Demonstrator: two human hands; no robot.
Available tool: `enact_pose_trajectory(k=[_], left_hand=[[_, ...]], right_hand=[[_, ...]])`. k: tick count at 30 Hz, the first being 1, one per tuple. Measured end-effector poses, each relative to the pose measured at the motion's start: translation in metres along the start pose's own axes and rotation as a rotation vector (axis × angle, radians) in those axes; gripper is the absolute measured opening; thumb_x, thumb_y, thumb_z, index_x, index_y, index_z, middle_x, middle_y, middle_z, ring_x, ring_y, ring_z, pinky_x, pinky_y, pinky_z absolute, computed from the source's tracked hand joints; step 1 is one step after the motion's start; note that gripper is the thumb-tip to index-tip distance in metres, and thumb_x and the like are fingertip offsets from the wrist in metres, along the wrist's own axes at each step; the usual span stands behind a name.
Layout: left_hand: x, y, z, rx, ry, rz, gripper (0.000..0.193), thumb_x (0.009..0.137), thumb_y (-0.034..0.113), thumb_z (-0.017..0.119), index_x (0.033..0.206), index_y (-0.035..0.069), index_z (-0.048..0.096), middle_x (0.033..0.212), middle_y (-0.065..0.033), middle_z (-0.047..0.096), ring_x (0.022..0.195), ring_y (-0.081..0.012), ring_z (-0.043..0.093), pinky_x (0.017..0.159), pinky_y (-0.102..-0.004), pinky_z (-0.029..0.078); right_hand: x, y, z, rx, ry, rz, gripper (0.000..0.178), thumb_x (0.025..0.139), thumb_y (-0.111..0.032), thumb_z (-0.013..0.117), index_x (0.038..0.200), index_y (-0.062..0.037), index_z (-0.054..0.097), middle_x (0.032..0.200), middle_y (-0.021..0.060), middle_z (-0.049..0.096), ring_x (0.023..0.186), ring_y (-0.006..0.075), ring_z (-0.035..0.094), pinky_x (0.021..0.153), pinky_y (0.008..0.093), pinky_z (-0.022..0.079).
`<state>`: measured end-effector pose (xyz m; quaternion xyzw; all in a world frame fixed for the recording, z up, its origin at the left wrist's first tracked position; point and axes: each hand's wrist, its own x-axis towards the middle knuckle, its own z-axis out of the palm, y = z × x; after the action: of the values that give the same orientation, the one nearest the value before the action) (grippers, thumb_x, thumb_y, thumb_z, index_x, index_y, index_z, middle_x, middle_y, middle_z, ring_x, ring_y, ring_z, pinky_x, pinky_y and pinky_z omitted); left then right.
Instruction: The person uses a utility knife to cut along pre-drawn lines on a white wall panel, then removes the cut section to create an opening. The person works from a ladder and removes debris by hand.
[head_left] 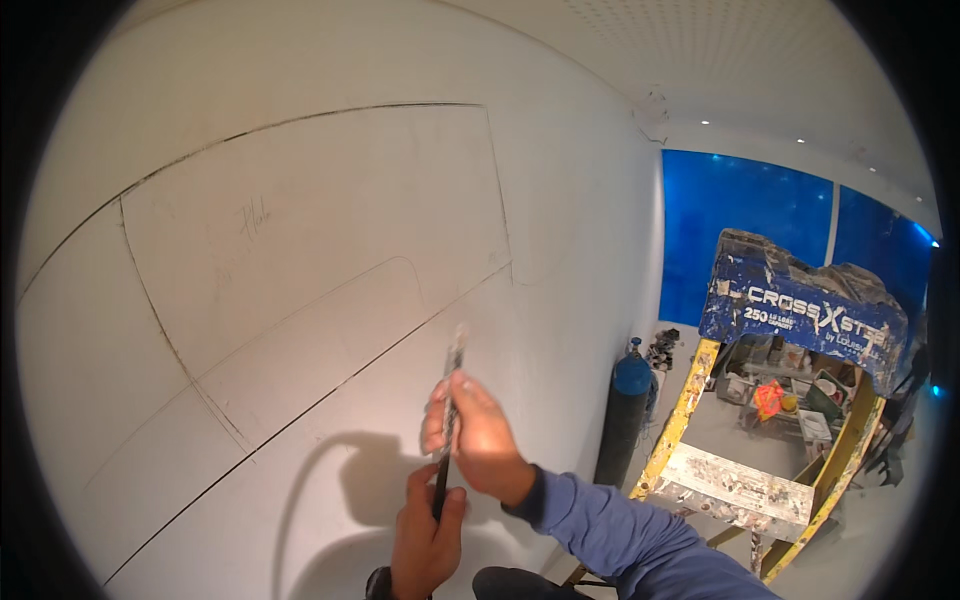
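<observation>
Slender tool (448, 425), lower centre of frame, before line-marked wall (330, 200).
Right hand (484, 437) grips its upper part, left hand (427, 540) fingers curled round the dark handle (441, 490). Apparently readying it; next move likely calls for steady tip (459, 336) control.

The handle (441, 489) is black, the wall (300, 180) black-lined white, the sleeve (620, 530) blue, the ladder (740, 488) paint-splattered yellow and blue.

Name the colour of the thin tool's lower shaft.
Black: the thin tool's lower shaft shows best in the head view.
</observation>
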<state>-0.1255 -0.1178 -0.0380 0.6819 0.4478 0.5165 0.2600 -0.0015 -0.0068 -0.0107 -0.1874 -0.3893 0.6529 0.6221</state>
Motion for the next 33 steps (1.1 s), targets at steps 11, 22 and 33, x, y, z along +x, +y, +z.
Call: enact_pose_trajectory(k=[11, 22, 33], left_hand=[[-0.026, -0.036, -0.117, 0.748, 0.647, 0.045, 0.016, 0.103, 0.006, 0.050, 0.105, 0.000, 0.065, 0.079, -0.0176, 0.065, 0.070, -0.0312, 0.062, 0.066, -0.0393, 0.047], [-0.026, -0.054, -0.132, 1.392, 0.331, 0.226, 0.007, 0.094, 0.012, 0.071, 0.102, 0.011, 0.073, 0.084, -0.0088, 0.073, 0.066, -0.0310, 0.069, 0.057, -0.0438, 0.054], [-0.016, -0.050, -0.111, 1.419, 0.524, 0.384, 0.018, 0.089, 0.009, 0.073, 0.107, 0.007, 0.072, 0.087, -0.0109, 0.070, 0.071, -0.0319, 0.066, 0.061, -0.0451, 0.049]], right_hand=[[0.018, -0.385, -0.066, -0.132, -0.379, -1.792, 0.050, 0.108, -0.044, 0.041, 0.075, -0.0111, 0.058, 0.069, 0.0062, 0.055, 0.066, 0.0207, 0.050, 0.065, 0.0371, 0.042], [0.362, -0.242, -0.005, 0.511, -0.154, -1.015, 0.052, 0.112, -0.040, 0.046, 0.066, -0.0179, 0.035, 0.054, -0.0020, 0.028, 0.044, 0.0143, 0.023, 0.041, 0.0326, 0.023], [0.122, -0.335, 0.006, 0.426, -0.466, -1.686, 0.050, 0.111, -0.036, 0.042, 0.064, -0.0178, 0.035, 0.057, -0.0008, 0.030, 0.053, 0.0135, 0.025, 0.050, 0.0333, 0.024]])
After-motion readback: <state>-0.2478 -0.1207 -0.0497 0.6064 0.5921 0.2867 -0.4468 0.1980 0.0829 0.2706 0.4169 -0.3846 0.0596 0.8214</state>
